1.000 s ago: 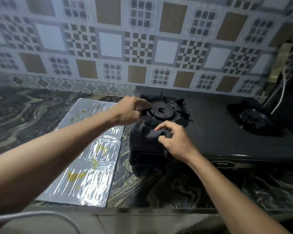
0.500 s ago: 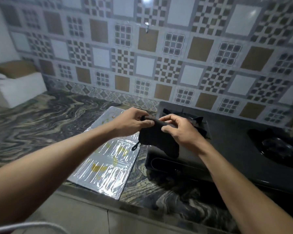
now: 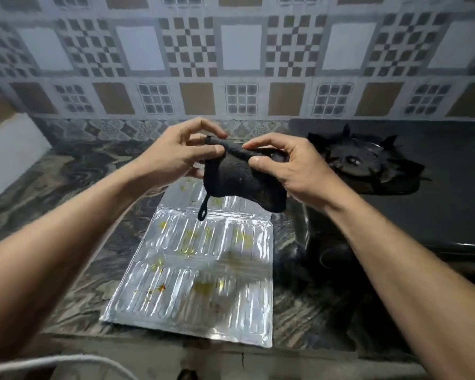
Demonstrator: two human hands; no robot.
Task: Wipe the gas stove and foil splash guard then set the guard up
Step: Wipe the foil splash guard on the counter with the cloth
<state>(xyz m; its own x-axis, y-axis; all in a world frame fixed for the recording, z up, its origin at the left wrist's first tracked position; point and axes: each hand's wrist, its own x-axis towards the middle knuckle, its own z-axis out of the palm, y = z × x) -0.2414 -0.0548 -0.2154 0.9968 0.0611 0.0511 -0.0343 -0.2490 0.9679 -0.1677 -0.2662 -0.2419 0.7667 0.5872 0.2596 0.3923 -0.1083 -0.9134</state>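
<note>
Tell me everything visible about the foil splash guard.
The foil splash guard is a silver sheet, ribbed, creased into panels, spotted with yellow-orange stains. It lies flat on the marbled countertop, left of the gas stove. The dark cloth, held above by the left hand and right hand, hides its far end.

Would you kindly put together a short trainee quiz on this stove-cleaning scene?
1. True or false: the foil splash guard stands upright behind the gas stove.
2. What do the left hand and right hand pinch together? A black cloth; B sponge; C brush.
3. Fill in: the guard's stains are ___.
Key: 1 false, it lies flat on the counter beside the stove; 2 A; 3 yellow.
</note>
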